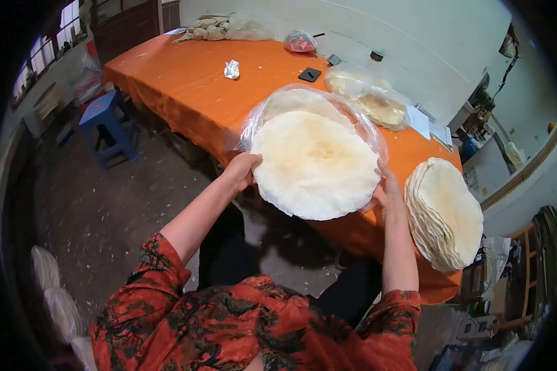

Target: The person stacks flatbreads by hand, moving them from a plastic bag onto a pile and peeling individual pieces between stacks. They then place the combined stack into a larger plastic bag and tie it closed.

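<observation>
A large round flatbread [315, 170], pale with a browned patch near its middle, is held by its two sides in front of me. My left hand [244, 170] grips its left edge, and my right hand [387, 188] grips the right edge, the fingers partly hidden by the bread. Behind it, a clear plastic bag [368, 133] lies on the orange-covered table, with more flatbread [303, 104] showing inside. To the right of my right hand stands a tall stack of flatbreads [445, 210] at the table's edge.
The orange tablecloth [173, 74] runs to the wall. On it are a crumpled white tissue [231, 69], a dark flat object [309, 75], bagged flatbreads [377, 102], papers [418, 121] and a small red bag [299, 41]. A blue stool [108, 127] stands left; wrapped bundles [62, 309] lie lower left.
</observation>
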Motion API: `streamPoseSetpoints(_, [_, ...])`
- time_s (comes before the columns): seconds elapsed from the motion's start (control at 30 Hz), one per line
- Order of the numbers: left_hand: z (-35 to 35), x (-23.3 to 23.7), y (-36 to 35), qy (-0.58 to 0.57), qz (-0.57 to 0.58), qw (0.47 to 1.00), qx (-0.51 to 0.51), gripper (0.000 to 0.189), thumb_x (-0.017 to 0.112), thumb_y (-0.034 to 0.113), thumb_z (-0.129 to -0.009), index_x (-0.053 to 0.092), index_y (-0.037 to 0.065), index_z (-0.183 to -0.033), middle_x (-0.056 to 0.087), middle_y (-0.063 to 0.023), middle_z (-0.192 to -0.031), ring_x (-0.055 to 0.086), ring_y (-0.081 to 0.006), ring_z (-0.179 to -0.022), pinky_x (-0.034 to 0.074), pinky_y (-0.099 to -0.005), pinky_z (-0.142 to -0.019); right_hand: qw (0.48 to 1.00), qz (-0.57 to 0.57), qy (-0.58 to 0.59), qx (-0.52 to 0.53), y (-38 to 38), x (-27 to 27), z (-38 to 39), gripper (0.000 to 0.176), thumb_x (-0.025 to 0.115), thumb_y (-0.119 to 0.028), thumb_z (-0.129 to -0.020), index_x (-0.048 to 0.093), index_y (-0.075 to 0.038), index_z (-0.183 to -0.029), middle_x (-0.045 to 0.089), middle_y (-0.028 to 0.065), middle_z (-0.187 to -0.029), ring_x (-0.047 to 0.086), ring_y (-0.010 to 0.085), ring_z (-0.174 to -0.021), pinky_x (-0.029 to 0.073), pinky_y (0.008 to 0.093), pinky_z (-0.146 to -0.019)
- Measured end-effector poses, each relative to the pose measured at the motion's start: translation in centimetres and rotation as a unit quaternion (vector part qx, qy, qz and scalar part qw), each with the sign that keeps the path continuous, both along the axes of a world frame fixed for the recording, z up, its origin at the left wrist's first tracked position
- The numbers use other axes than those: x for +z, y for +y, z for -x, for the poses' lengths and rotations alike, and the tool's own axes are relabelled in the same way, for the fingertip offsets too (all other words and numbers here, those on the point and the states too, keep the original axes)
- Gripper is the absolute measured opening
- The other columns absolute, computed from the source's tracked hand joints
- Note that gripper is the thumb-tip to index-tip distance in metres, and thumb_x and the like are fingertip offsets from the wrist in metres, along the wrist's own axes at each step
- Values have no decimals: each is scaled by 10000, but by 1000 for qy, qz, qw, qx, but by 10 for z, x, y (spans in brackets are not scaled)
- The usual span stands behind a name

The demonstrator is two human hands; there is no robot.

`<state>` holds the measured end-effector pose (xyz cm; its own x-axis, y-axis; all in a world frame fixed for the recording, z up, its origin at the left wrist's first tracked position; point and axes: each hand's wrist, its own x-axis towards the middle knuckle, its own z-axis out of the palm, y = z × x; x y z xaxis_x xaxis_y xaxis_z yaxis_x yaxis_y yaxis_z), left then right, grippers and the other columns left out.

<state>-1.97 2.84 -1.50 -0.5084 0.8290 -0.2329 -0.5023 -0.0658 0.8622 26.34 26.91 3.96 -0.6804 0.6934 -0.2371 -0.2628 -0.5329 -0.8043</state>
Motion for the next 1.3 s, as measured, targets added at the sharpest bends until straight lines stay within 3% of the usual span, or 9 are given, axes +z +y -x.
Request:
streamPoseSetpoints(0.13, [3, -3, 1, 11, -11, 1000, 7, 324, 461, 165, -919, 487, -52, -1157, 622, -153, -984, 637, -248, -813, 539, -381, -695, 984, -171, -40, -20, -17, -8, 13, 592, 672, -95, -810, 384, 27, -1312, 533, 167, -1198, 554, 264, -1046, 485, 381, -884])
streamPoseSetpoints(0.27, [4, 2, 8, 67, 13, 997, 47, 301, 531, 120, -893, 523, -63, -1133, 618, -153, -1067, 629, -248, -933, 518, -360, -804, 937, -328, -94, -68, -3, -10, 28, 614, 679, -96, -810, 355, 5, -1321, 551, 191, -1167, 573, 271, -1038, 487, 403, -884])
streamPoseSetpoints(0.4, [-1, 2, 9, 92, 9, 994, 63, 319, 557, 91, -865, 512, -67, -1138, 614, -160, -1071, 623, -254, -946, 513, -362, -823, 954, -259, -144, -52, -4, 8, 26, 585, 675, -39, -783, 403, 35, -1296, 532, 187, -1190, 548, 272, -1047, 485, 371, -868])
streamPoseSetpoints(0.47, [-3, 7, 8, 72, -4, 996, 57, 345, 544, 86, -861, 489, -70, -1164, 604, -165, -1092, 619, -263, -957, 509, -374, -840, 992, -84, -91, -21, 8, 4, 20, 554, 672, -35, -787, 427, 33, -1280, 536, 188, -1194, 566, 281, -1033, 498, 369, -850])
streamPoseSetpoints(0.73, [-9, 52, 7, -44, -67, 997, -19, 563, 523, 117, -765, 386, -74, -1277, 536, -208, -1202, 554, -335, -1097, 451, -442, -966, 952, -287, -100, -29, -8, 9, 9, 458, 593, -28, -800, 478, 15, -1241, 619, 149, -1069, 614, 247, -939, 520, 385, -810])
streamPoseSetpoints(0.83, [-31, 93, -3, -16, -202, 976, -74, 590, 500, 57, -747, 356, -81, -1303, 509, -214, -1245, 511, -322, -1172, 413, -435, -1022, 942, -320, -32, -100, -38, 63, -27, 409, 599, -4, -789, 527, 16, -1191, 640, 133, -1044, 631, 207, -881, 521, 330, -790])
streamPoseSetpoints(0.97, [-76, 133, 14, -5, -220, 971, -88, 562, 523, 161, -804, 378, -22, -1315, 522, -188, -1239, 542, -314, -1126, 428, -440, -1004, 939, -324, -14, -115, -42, 107, -82, 406, 595, 17, -772, 543, 12, -1175, 642, 112, -1027, 636, 175, -862, 523, 307, -774])
streamPoseSetpoints(1.23, [-213, 221, 165, 8, -314, 933, -178, 236, 556, 129, -818, 560, 6, -1020, 599, -93, -999, 589, -207, -958, 473, -368, -892, 876, -406, 2, -260, 34, 196, -275, 409, 607, -8, -812, 502, 41, -1204, 619, 158, -1101, 646, 238, -918, 555, 347, -781])
streamPoseSetpoints(1.3, [-243, 223, 201, 42, -325, 917, -229, 295, 558, 124, -818, 532, 4, -1086, 593, -101, -1044, 571, -223, -1013, 449, -398, -935, 871, -397, -10, -289, 46, 193, -311, 407, 604, -7, -814, 501, 44, -1204, 616, 163, -1107, 643, 247, -926, 550, 360, -798])
